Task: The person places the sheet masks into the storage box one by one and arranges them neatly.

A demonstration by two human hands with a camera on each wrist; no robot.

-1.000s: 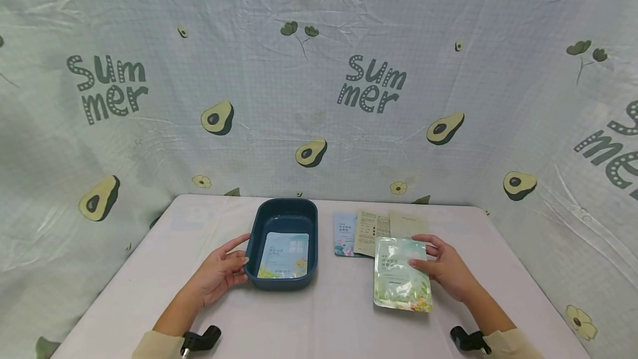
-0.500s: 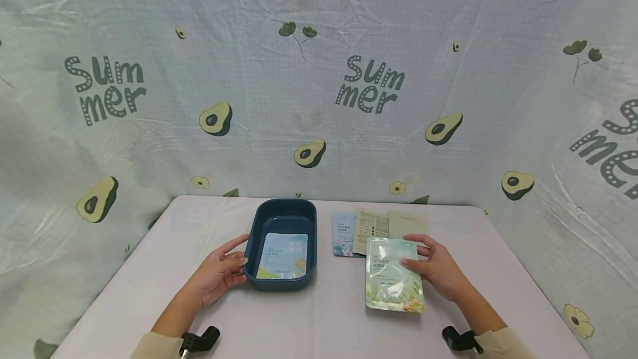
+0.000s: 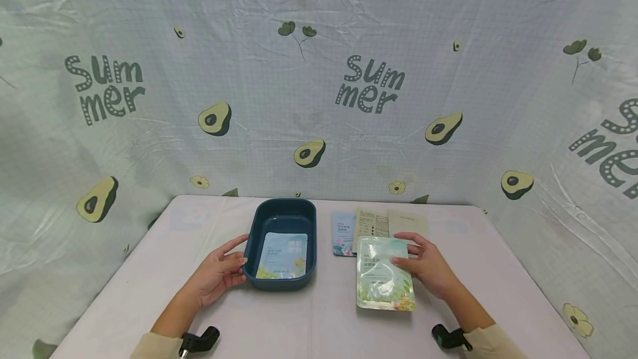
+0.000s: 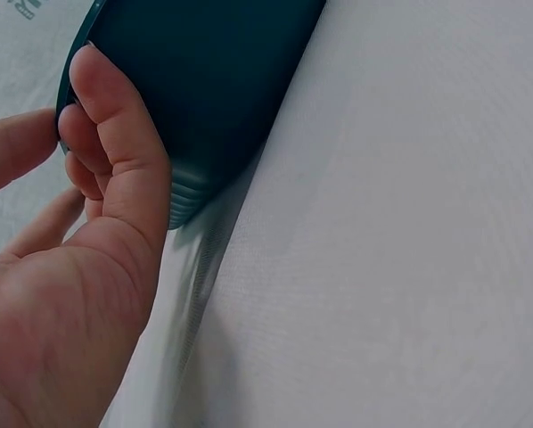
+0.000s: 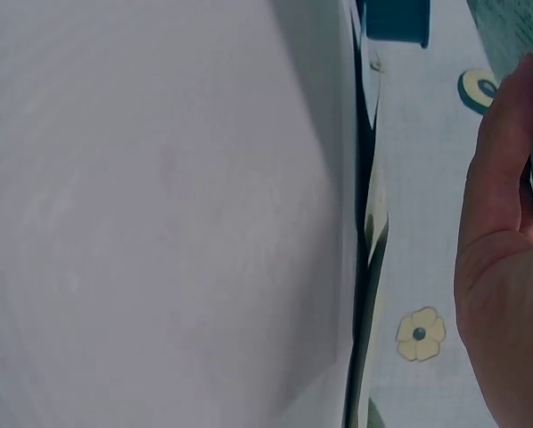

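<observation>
The right hand (image 3: 426, 265) pinches the green packet (image 3: 384, 276) by its right edge, thumb on the printed front; the other fingers are partly hidden behind. The left hand (image 3: 219, 273) keeps its fingers slightly bent, tips touching the outer left wall of the bin (image 3: 281, 285). Whether they squeeze the wall cannot be told.

Change: over the last second, the right hand shifts left with the green packet, closing part of the gap to the bin. The packet is right of the bin and apart from it; the shadow below its lower edge suggests that it is raised off the table (image 3: 329, 328). The left hand and bin hold position. As judged, the transfer toward the bin is under way, not complete.

Inside the bin, a light blue packet (image 3: 282, 256) lies face up. Right of the bin, a flowered packet (image 3: 343, 234) and two beige packets (image 3: 371, 225) lie overlapping, partly behind the green packet.
</observation>
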